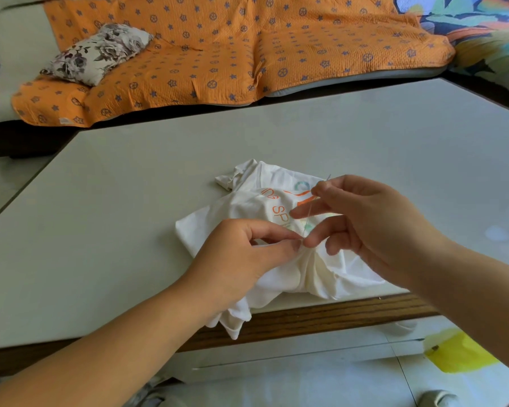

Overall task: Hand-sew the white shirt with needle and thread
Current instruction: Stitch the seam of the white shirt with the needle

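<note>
The left hand [241, 254] pinches a raised fold of the white shirt [247, 201] bunched at the table's [159, 171] near edge, while the right hand [373, 224], just beyond to its right, pinches the needle [328, 177] near-upright, its thread [309, 212] slanting down to that fold.

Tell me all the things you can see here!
shirt: one, white with orange print, bunched at the table's near edge
needle: one, silvery, sticking up from the right fingertips
thread: one, pale, running from the needle down towards the shirt
table: one, pale grey top, in the middle
sofa: one, whitish, behind the table
cover: one, orange with blue shapes, spread on the sofa
pillow: one, flowery, on the cover
yellow thing: one, on the floor, lower right, too blurry to name
left hand: one, pinching the shirt
right hand: one, pinching the needle
</note>
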The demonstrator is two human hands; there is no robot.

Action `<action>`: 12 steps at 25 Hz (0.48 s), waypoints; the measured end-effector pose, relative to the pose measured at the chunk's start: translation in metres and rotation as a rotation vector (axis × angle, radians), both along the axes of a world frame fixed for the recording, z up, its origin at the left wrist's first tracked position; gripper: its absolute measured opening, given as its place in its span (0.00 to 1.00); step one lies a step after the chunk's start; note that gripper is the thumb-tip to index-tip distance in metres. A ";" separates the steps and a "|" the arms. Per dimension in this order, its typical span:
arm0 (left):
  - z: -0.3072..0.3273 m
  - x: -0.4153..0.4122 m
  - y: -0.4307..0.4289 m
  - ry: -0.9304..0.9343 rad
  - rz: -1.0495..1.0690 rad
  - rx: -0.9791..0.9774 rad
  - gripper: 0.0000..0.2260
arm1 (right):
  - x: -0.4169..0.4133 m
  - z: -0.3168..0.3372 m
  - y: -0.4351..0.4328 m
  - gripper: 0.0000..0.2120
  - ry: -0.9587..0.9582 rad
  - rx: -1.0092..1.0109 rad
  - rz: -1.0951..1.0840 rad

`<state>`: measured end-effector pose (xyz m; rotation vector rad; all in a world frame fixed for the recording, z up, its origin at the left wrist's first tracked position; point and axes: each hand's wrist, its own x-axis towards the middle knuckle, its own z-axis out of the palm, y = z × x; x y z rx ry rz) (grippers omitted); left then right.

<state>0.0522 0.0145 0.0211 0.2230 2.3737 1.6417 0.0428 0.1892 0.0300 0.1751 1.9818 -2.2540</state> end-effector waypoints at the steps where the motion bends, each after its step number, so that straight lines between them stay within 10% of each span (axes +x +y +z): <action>1: 0.000 0.000 0.000 -0.030 0.000 0.015 0.02 | -0.003 0.002 0.002 0.07 -0.051 -0.135 0.026; 6: -0.002 -0.002 -0.002 -0.164 -0.045 0.076 0.03 | -0.014 0.003 0.008 0.04 -0.089 -0.439 0.006; 12: -0.001 -0.003 -0.005 -0.253 -0.080 0.115 0.04 | -0.022 0.000 0.014 0.03 0.075 -0.057 -0.070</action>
